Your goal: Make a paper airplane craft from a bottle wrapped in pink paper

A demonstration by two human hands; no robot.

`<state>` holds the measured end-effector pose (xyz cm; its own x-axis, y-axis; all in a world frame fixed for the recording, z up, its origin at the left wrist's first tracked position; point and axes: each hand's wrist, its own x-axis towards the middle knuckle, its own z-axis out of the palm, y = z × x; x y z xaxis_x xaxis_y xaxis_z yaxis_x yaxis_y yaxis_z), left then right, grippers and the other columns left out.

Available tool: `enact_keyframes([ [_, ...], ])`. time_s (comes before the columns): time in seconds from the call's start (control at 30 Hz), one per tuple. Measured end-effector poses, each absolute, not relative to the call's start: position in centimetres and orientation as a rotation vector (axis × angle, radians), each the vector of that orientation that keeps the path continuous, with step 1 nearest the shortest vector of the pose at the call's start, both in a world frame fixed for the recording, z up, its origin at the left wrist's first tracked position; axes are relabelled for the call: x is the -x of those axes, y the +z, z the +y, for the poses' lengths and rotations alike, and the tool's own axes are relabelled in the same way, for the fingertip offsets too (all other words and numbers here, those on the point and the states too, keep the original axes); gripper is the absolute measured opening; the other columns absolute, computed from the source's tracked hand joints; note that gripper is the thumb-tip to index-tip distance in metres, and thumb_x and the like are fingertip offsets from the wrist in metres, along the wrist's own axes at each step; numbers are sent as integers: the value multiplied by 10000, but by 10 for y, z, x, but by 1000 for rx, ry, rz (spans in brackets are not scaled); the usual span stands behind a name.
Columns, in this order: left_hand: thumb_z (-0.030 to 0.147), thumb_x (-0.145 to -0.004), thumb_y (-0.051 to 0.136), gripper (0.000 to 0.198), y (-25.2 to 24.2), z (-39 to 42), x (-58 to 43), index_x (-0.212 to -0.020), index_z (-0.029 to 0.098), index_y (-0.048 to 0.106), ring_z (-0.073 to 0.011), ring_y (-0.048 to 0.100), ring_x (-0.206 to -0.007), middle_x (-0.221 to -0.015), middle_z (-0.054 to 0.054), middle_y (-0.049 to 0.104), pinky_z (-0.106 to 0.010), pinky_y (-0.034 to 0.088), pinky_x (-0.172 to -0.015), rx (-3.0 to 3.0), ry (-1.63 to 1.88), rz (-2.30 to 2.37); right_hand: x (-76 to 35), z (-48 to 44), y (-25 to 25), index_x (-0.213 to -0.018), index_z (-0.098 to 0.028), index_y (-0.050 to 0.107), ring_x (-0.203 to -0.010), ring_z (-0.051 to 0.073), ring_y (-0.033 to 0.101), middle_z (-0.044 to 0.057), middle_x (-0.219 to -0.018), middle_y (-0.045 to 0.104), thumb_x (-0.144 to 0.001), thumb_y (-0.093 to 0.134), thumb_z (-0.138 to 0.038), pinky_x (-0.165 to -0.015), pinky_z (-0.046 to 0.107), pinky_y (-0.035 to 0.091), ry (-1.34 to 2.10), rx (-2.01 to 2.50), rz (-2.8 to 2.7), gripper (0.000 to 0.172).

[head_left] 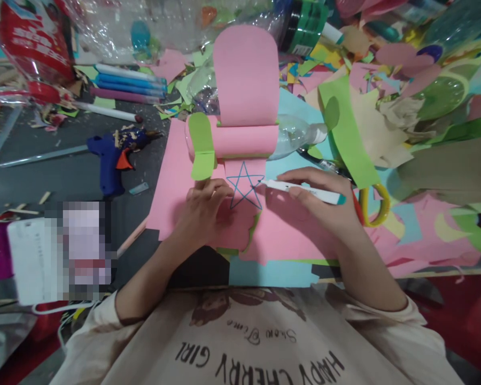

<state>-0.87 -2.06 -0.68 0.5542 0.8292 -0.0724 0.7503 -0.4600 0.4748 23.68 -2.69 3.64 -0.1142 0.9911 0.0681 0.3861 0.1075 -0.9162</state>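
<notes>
A plastic bottle [295, 136] wrapped in pink paper lies on its side, its white cap to the right. One pink paper flap [246, 75] stretches away from it, and another with a blue five-pointed star [244, 187] comes toward me. Green paper strips [202, 144] sit at the bottle's left end. My right hand [318, 198] is closed round a white marker pen [304, 190] with a teal end, its tip at the star's right point. With bent fingers, my left hand [208, 206] holds the near pink flap down beside the star.
At left lie a blue glue gun [111, 155], several marker pens [128, 85] and a phone-like blurred object [84, 240]. Yellow-handled scissors [374, 206] rest right of my right hand. Paper scraps [420, 230] and plastic bottles crowd the right and back. Pink sheets [304, 235] lie underneath.
</notes>
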Motion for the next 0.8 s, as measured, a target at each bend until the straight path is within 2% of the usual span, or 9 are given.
enact_keyframes([
  [0.1, 227, -805, 637, 307, -7, -20, 9, -1100, 237, 552, -274, 590, -1141, -1199, -83, 638, -377, 469, -797, -2335, 233, 1274, -231, -20, 25, -892, -241, 763, -857, 183, 742, 14, -913, 799, -858, 640, -265, -776, 321, 596, 1029, 1324, -1494, 130],
  [0.27, 215, -824, 618, 352, -11, -22, 9, -1165, 223, 530, -272, 592, -1151, -1224, -100, 630, -380, 466, -831, -2343, 274, 1269, -219, -8, 3, -875, -233, 757, -825, 189, 744, 26, -883, 789, -822, 721, -344, -739, 325, 605, 1069, 1295, -1395, 128],
  [0.43, 259, -843, 634, 369, -14, -25, 11, -1189, 217, 513, -272, 571, -1197, -1252, -108, 624, -390, 464, -878, -2363, 339, 1252, -212, -5, -11, -870, -220, 727, -724, 172, 735, 17, -823, 763, -836, 706, -293, -685, 324, 608, 1105, 1238, -1351, 84],
  [0.8, 244, -820, 652, 376, -11, -25, 8, -1172, 209, 525, -274, 584, -1179, -1212, -101, 646, -412, 461, -923, -2390, 342, 1267, -212, -5, -13, -882, -219, 721, -735, 166, 723, 19, -876, 759, -851, 683, -343, -699, 326, 610, 1065, 1281, -1391, 134],
])
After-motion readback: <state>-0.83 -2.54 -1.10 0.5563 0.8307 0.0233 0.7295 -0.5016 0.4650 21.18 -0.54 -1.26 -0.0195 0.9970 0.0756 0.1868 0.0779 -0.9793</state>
